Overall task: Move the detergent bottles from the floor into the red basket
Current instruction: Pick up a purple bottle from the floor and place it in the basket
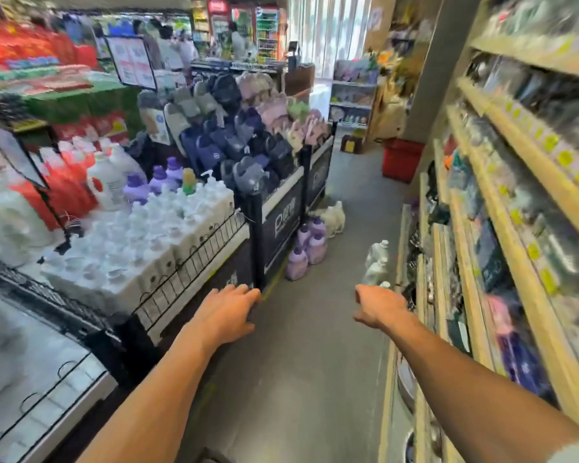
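**Both hands reach up the aisle; bottles stand on the floor ahead**

A shop aisle runs up the middle of the frame over a grey floor (315,345). Two bare arms stretch forward from the bottom edge, and the hands are well apart.

The left hand (229,309) is at lower centre-left, palm down. Its fingers are loosely straight and a little spread, and it grips nothing. Its fingertips lie over the corner of a black display bin (278,215); whether they touch it cannot be told.

The right hand (378,305) is at lower centre-right with its back to the camera. Its fingers point away and are mostly hidden, so I cannot tell whether they are curled or straight.

The purple detergent bottles (310,245) stand clustered on the floor in the middle of the frame, against the foot of the black display bin. The white detergent bottles (376,259) stand on the floor right of centre, at the foot of the wooden shelving (502,202). One white cap shows just beyond the right hand; contact cannot be told.

The red basket (402,158) sits on the floor at upper centre-right, farther up the aisle beside the shelving and well apart from both groups of bottles.

A cream bag (331,215) lies on the floor just above the purple bottles. Slippers (234,128) fill the top of the display bin. At left, white pump bottles (141,235) stand packed behind a low wire fence (188,262). The goods on the shelving are blurred.
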Tool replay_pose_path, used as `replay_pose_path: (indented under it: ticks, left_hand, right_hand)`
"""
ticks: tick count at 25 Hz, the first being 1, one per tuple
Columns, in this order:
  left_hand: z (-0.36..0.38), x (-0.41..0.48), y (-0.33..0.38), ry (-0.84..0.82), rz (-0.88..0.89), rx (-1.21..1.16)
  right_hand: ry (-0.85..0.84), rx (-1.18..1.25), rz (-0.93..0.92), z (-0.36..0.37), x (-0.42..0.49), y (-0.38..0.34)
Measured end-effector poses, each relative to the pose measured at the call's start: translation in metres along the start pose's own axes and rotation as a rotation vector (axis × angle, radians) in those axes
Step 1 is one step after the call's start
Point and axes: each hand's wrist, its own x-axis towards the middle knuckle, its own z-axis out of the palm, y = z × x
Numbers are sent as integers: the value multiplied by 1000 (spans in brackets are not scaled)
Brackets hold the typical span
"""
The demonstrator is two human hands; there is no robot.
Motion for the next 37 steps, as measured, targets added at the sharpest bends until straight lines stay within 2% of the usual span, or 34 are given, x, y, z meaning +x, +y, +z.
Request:
replay_pose_path:
  ticks: [8, 15, 23, 30, 34, 37]
  left_hand:
    - [-22, 163, 31, -4, 109, 61]
    - [-17, 312, -16, -43, 125, 54]
    - [-49, 483, -96, -71, 136, 58]
    - [-37, 631, -100, -125, 207, 69]
    - [-37, 721, -108, -160, 178, 67]
    - [-34, 785, -106, -235, 139, 48]
  right_hand:
    - [2, 56, 94, -21, 92, 70]
    - [89, 7, 112, -65, 217, 82]
    - [34, 46, 193, -104, 361, 92]
    - [-39, 72, 199, -111, 514, 115]
    - [-17, 86, 153, -122, 613, 142]
    - [-68, 118, 120, -131, 683, 167]
